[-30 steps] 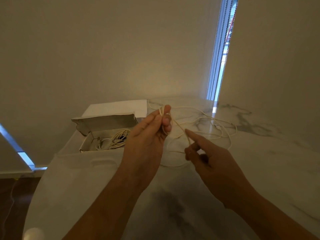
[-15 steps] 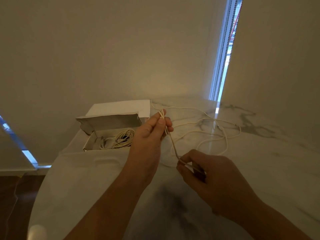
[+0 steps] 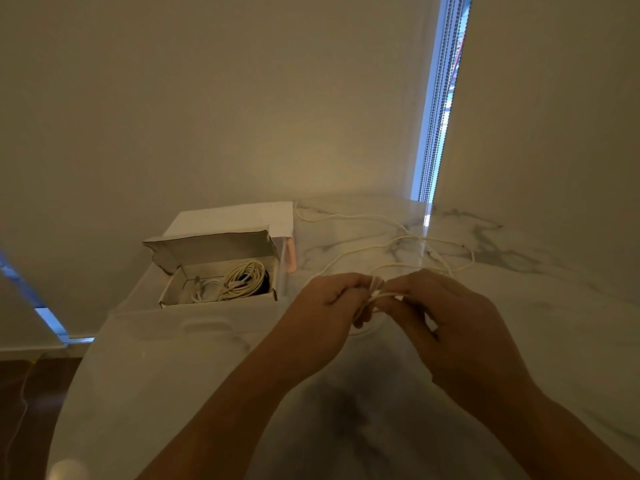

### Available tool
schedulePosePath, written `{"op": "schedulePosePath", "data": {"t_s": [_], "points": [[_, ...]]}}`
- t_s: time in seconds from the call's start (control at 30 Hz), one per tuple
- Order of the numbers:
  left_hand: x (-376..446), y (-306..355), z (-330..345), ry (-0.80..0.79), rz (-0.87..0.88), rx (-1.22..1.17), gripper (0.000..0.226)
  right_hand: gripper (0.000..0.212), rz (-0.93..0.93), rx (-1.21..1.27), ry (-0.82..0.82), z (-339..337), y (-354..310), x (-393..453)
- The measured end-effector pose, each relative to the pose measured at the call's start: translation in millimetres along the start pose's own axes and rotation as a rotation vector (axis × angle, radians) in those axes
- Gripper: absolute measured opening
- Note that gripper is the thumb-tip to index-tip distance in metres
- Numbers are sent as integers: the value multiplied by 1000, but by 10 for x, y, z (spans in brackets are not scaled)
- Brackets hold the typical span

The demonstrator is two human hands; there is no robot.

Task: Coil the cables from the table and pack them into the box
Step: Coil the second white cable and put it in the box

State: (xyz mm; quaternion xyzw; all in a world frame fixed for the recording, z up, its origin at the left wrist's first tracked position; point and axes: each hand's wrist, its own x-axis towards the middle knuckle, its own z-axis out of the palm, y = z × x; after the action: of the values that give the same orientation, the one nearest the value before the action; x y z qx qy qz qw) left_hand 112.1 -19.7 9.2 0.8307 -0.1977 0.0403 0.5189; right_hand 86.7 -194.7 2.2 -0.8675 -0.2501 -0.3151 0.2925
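Marble desk (image 3: 519, 341) carries an open cardboard box (image 3: 221, 299) at left with coiled cables (image 3: 239, 280) already inside, lid flap up; left hand (image 3: 325, 313) and right hand (image 3: 446, 320) meet just right of the box, above the desk. Both pinch the same white cable (image 3: 375, 289) between curled fingers, a small bunch of loops at the left fingertips, the loose rest (image 3: 398, 242) trailing behind the hands across the desk toward the wall. Loop count and the cable's ends are hard to make out: hands cover the bunch, lighting dim, frame soft.
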Motion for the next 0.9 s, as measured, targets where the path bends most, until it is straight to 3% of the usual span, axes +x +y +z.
{"op": "schedulePosePath", "data": {"t_s": [0.37,0.53,0.67,0.9], "points": [[-61,158,-103,-116,-109,-232,39,21,22,-37,71,-31,257,59],[-88,164,-106,-146,-82,-155,35,31,39,-26,34,3,310,70],[-88,102,-106,-166,-67,-277,38,31,49,-3,25,18,326,77],[-59,111,-73,-87,-71,-704,37,25,87,26,-25,87,266,75]]}}
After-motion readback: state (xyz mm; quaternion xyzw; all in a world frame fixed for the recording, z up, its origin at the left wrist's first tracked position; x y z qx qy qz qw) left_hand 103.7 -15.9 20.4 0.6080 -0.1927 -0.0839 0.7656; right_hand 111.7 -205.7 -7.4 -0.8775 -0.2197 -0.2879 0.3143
